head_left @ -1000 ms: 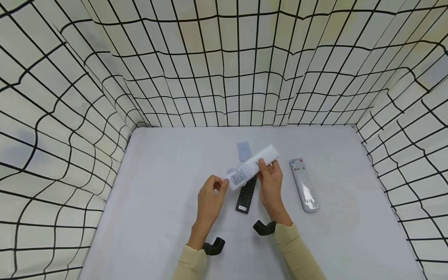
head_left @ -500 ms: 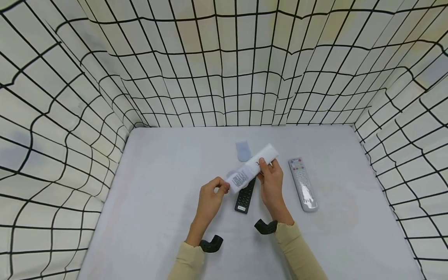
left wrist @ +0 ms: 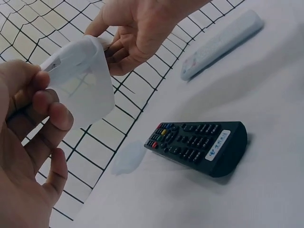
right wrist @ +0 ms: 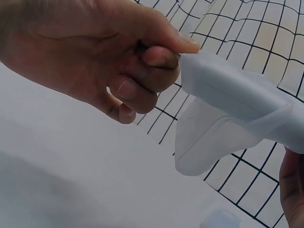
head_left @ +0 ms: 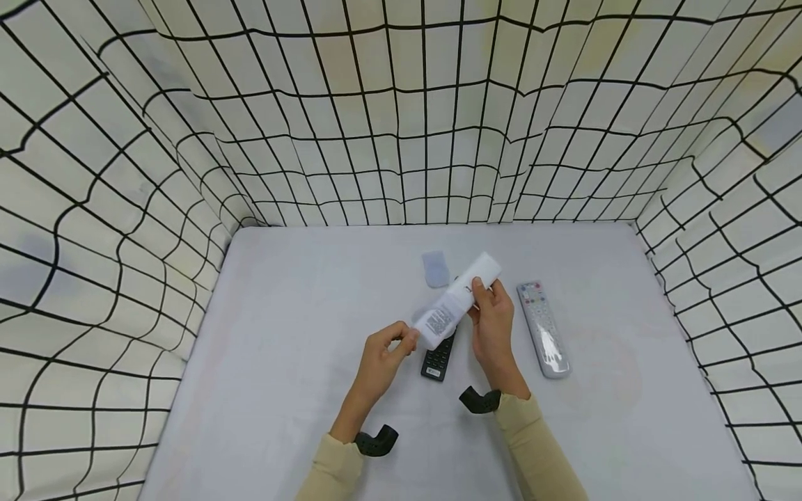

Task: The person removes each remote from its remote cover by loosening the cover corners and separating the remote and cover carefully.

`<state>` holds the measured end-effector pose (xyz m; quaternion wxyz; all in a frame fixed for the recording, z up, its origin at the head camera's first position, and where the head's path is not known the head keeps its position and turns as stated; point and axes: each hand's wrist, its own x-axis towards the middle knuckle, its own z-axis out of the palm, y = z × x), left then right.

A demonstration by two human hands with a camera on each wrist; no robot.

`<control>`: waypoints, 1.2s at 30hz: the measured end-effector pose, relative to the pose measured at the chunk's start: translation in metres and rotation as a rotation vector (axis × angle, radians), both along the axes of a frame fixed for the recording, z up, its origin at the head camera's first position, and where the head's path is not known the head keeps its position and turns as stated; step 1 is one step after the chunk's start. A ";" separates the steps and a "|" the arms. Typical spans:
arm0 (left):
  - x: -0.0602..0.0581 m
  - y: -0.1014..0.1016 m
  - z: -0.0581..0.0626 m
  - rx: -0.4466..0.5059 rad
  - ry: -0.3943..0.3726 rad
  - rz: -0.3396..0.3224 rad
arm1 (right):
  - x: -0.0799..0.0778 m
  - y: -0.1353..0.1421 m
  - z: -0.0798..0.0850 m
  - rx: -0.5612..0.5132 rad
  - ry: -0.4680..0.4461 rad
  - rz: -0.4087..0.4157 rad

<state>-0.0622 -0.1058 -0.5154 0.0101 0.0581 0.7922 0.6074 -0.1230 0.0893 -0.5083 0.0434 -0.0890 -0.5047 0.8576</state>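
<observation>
A long white packet [head_left: 460, 296] with grey printing and a loose translucent film is held above the table by both hands. My left hand [head_left: 383, 355] pinches its near end between thumb and index finger, as the right wrist view shows. Farther up, my right hand [head_left: 491, 323] grips it with the thumb on top and fingers behind. In the left wrist view, the translucent film [left wrist: 90, 102] forms a wide loop at the packet's end. What lies inside cannot be made out. Below, a black remote control [head_left: 436, 363] lies partly hidden by the packet.
A pale grey remote control [head_left: 544, 330], glossy as if wrapped in plastic, lies to the right. A light blue flat piece [head_left: 435, 268] rests beyond the packet. Black netting [head_left: 401, 149] over white sheeting borders the white table [head_left: 282, 299] at the back and sides.
Both hands have shifted slightly right with the packet, which now slants more steeply. The left thumb and index finger have come together on its near end. The things on the table stay put.
</observation>
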 end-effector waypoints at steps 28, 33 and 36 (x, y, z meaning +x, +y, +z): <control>0.012 -0.002 0.004 -0.031 0.023 -0.040 | -0.003 0.008 0.001 -0.019 0.001 0.009; 0.013 -0.001 0.007 -0.030 0.022 -0.047 | -0.003 0.011 0.002 -0.037 -0.002 0.008; 0.014 -0.001 0.008 -0.027 0.021 -0.050 | -0.003 0.013 0.004 -0.052 0.006 0.010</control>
